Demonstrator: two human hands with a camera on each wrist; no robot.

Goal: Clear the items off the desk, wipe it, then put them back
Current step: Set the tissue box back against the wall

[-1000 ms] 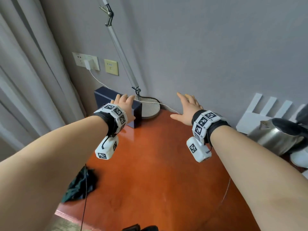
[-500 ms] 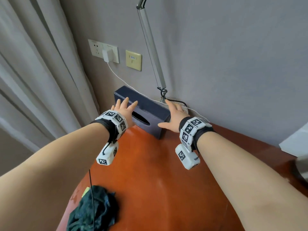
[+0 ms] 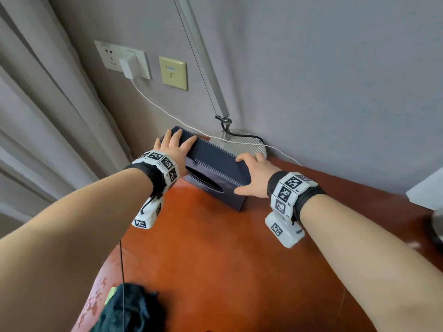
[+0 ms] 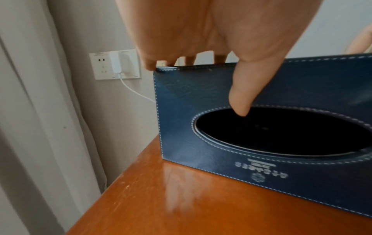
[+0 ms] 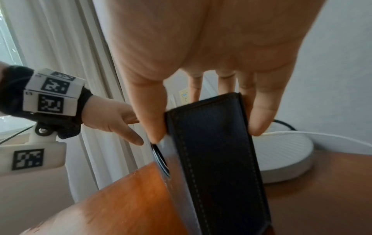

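Note:
A dark blue leather tissue box (image 3: 211,161) stands on its long side at the back left corner of the orange-brown desk (image 3: 215,259), its oval opening facing me. My left hand (image 3: 172,147) lies over the box's left end, fingers across the top and thumb (image 4: 241,98) down the front face (image 4: 191,95) by the opening. My right hand (image 3: 254,173) straddles the right end (image 5: 211,143), thumb on the front and fingers reaching behind. The box rests on the desk.
A round white lamp base (image 3: 242,142) sits right behind the box, its pole rising along the wall. A white charger cable (image 3: 167,113) runs from the wall socket past the box. A dark cloth (image 3: 129,310) lies at the near left edge. Curtains hang to the left.
Both hands have moved forward and closed onto the tissue box, the right one coming in from the lamp side. My view has swung left and nearer to the corner.

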